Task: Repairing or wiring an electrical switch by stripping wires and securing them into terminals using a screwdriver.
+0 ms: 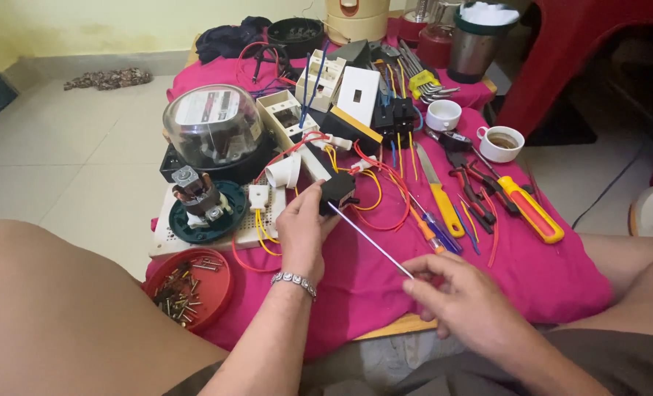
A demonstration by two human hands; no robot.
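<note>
My left hand (302,227), with a metal bracelet on the wrist, grips a small black electrical part (337,191) from which red and yellow wires (382,196) run. My right hand (458,293) pinches the near end of a thin metal screwdriver shaft (370,242). The shaft's tip touches the black part. Both hands hover over a pink cloth (546,279) that covers a low table.
A glass-domed meter (213,125), a motor on a green disc (202,202), a red lid of screws (189,288), screwdrivers (444,202), pliers (473,183), two white cups (501,142), switch boxes (319,81) and hex keys (418,77) crowd the cloth. My bare knee (55,315) is at left.
</note>
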